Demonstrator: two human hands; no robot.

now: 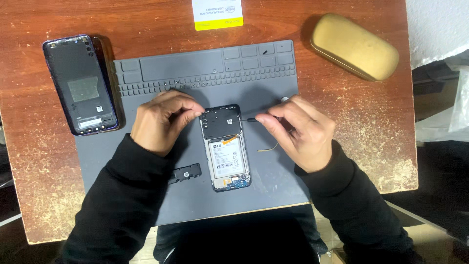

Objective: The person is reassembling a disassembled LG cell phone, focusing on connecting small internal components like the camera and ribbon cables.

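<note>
left hand (159, 122) pinching top-left corner of opened phone (225, 146) | right hand (300, 131) pinching small screwdriver (250, 120) at phone's right edge | on grey mat (195, 73)

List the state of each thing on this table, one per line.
Phone: back off, insides showing.
Back cover: detached, lying inside up.
Glasses case: shut.
Left hand: pinching the phone's top corner.
Right hand: gripping a screwdriver.

Opened phone (226, 146) on mat (195, 73)
</note>
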